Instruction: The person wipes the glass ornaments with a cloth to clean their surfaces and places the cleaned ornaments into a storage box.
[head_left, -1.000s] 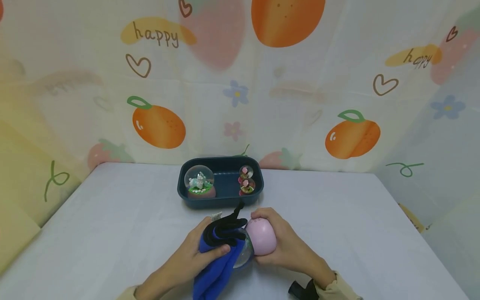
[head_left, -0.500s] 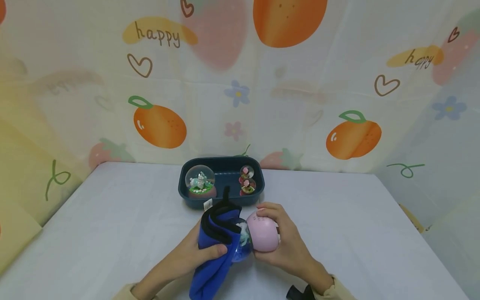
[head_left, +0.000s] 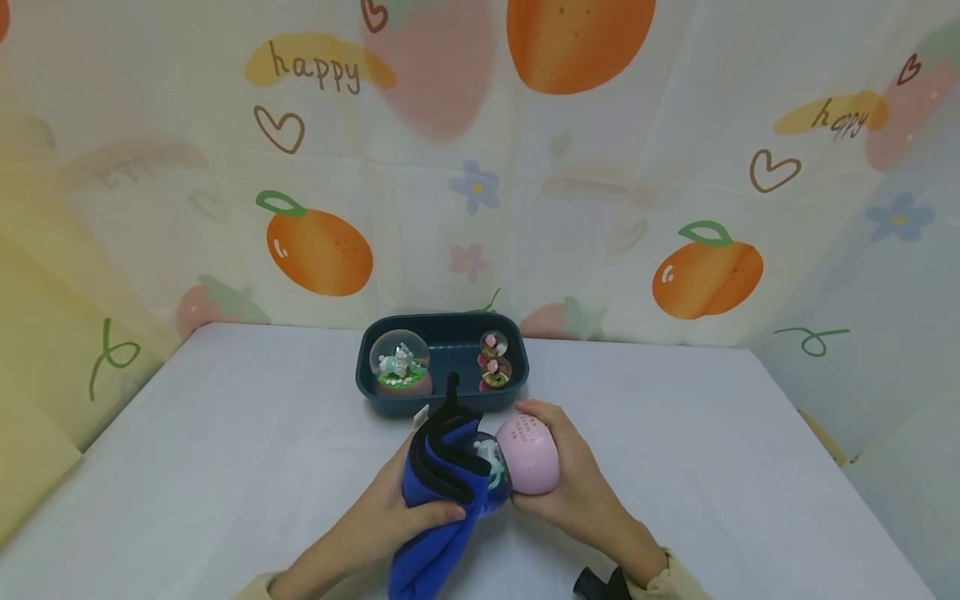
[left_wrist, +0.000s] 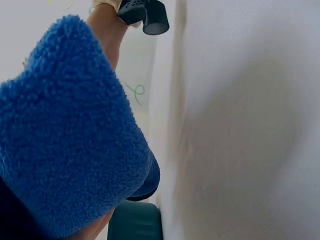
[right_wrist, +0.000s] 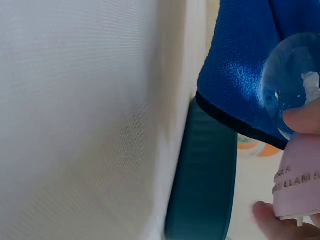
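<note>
In the head view my left hand [head_left: 386, 504] grips a folded blue cloth [head_left: 435, 546] with black edging, its thumb lying over the front. The cloth is pressed against the clear ball of a snow globe [head_left: 528, 454], which lies tipped on its side in the air. My right hand [head_left: 581, 492] holds the globe by its pink base. Raised lettering on that base [right_wrist: 300, 180] shows in the right wrist view, along with a white figure inside the ball. Fluffy blue cloth [left_wrist: 75, 130] covers much of the left wrist view and hides most of the left hand.
Behind the hands, a dark teal tray [head_left: 442, 407] stands on the white tabletop [head_left: 712, 467]. It holds a larger snow globe [head_left: 401, 362] at the left and two small globes [head_left: 495, 372] at the right. A black device [head_left: 600, 585] sits at the right wrist.
The cloth has shifted over the ball, uncovering the white figure inside. The right hand has raised the pink base slightly and turned it, so its lettering faces up more. The tray stays put.
</note>
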